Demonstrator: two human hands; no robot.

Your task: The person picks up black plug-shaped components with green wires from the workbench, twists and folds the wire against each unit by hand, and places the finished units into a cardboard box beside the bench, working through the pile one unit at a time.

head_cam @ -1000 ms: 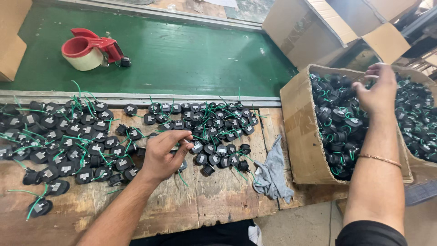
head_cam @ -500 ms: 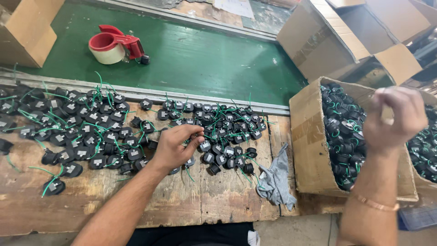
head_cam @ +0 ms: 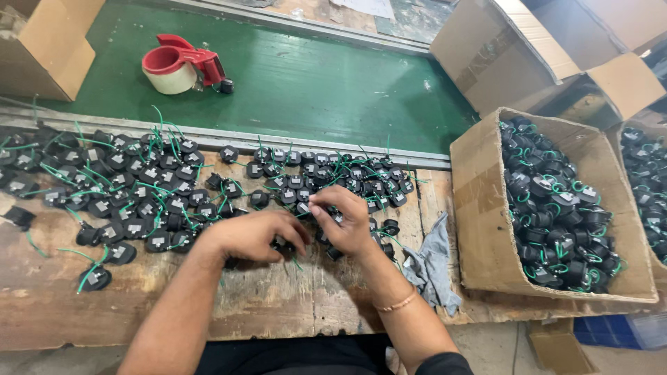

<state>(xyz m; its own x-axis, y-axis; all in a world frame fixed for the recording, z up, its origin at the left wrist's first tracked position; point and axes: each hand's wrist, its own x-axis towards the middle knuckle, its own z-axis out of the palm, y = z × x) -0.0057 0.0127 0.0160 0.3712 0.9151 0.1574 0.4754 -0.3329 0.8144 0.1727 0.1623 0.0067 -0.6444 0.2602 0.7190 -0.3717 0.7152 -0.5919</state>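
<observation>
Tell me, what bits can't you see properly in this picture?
- Head view: the small black part under the left hand is mostly covered by its fingers.
- What the right hand pinches is too small to tell.
- The second box of parts is cut off by the right edge.
- The cardboard box at top left is cut by the edge, its inside hidden.
</observation>
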